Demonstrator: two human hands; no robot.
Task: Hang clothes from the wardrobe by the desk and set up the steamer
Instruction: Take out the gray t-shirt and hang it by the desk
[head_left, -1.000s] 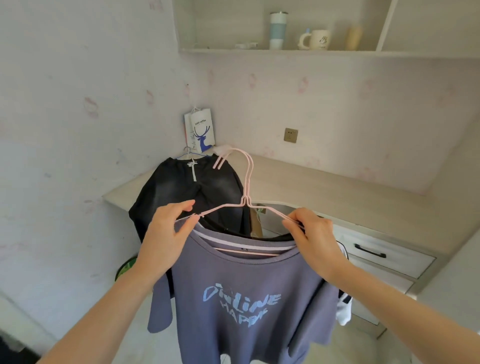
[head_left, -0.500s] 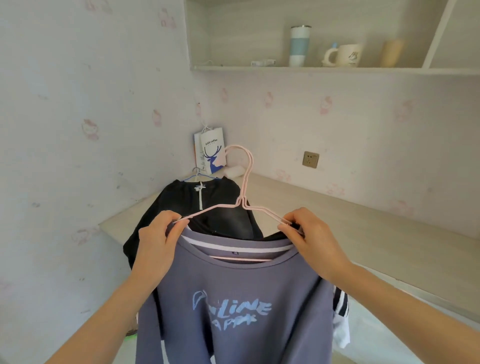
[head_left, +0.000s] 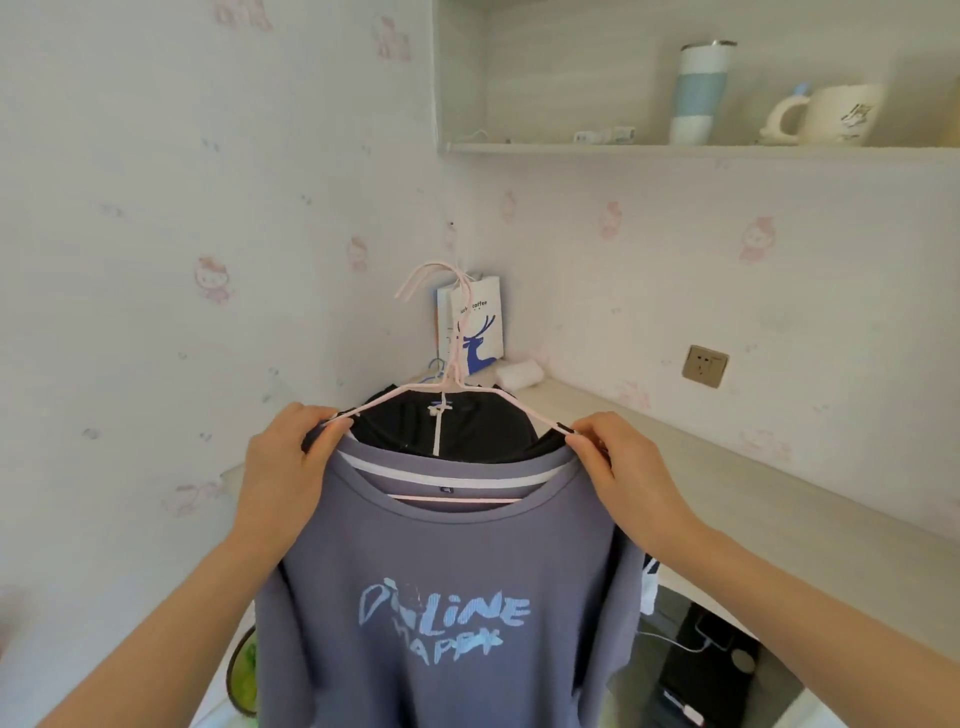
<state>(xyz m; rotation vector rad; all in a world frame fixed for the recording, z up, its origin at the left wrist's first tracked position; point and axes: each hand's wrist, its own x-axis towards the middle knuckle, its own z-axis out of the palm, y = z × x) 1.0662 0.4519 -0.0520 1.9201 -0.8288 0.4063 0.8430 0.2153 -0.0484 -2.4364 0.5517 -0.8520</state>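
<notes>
Two hands (head_left: 283, 467) (head_left: 623, 470), one pink hanger (head_left: 457, 500), one blue hanger (head_left: 435, 370), one purple T-shirt (head_left: 441, 571), one black garment (head_left: 467, 431), one tumbler (head_left: 696, 93), one mug (head_left: 841, 114).

Behind the hanger (head_left: 451, 385), a dark garment (head_left: 457, 431) and a paper bag (head_left: 480, 332) fill the wall corner, with a small white roll (head_left: 519, 373) on the counter (head_left: 727, 467) just right of the bag. Left of the hanger the wall (head_left: 156, 312) stands close, leaving only a narrow gap past the left grip (head_left: 285, 467). Right of the hanger, open air lies over the long counter as far as the socket (head_left: 705, 365). Above the hanger's hook, bare wall runs up to the shelf (head_left: 571, 148), where a tumbler (head_left: 701, 93) and a mug (head_left: 836, 111) stand. Below the hanger, the shirt (head_left: 441, 571) curtains off the way forward and down.
</notes>
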